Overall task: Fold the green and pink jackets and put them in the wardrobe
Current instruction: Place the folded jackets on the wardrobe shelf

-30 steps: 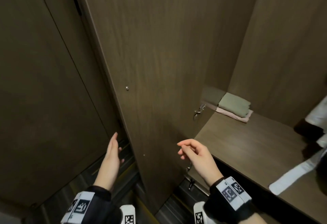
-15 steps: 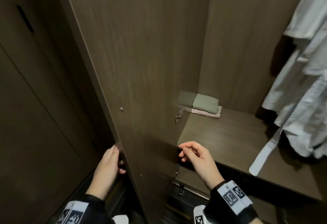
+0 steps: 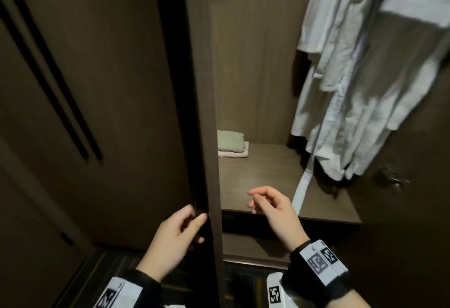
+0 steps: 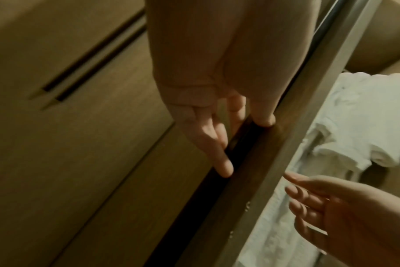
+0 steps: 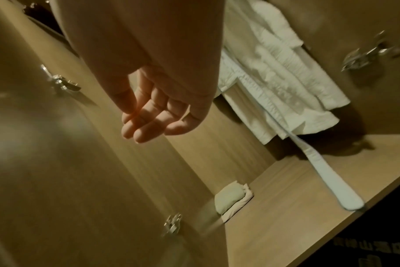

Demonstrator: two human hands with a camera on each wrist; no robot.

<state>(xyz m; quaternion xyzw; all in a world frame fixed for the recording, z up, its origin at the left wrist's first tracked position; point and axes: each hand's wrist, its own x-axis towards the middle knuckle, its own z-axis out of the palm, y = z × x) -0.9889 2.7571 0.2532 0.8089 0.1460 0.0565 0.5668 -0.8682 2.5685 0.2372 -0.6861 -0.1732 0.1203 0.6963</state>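
Observation:
The folded green jacket lies on top of the folded pink jacket at the back left of the wardrobe shelf; the right wrist view shows the same green jacket over the pink jacket. The brown wardrobe door stands edge-on in front of me. My left hand pinches its free edge, thumb on the edge and fingers behind it, as the left wrist view of that left hand also shows. My right hand hovers empty over the shelf's front edge, fingers loosely curled.
White robes hang at the right inside the wardrobe, and a white belt trails onto the shelf. A metal hinge sits on the right door. Another brown door panel fills the left. A lower compartment lies under the shelf.
The door, earlier showing its broad inner face, now stands edge-on. My left hand has moved onto its edge and taken hold. The view has turned right, bringing the robes in.

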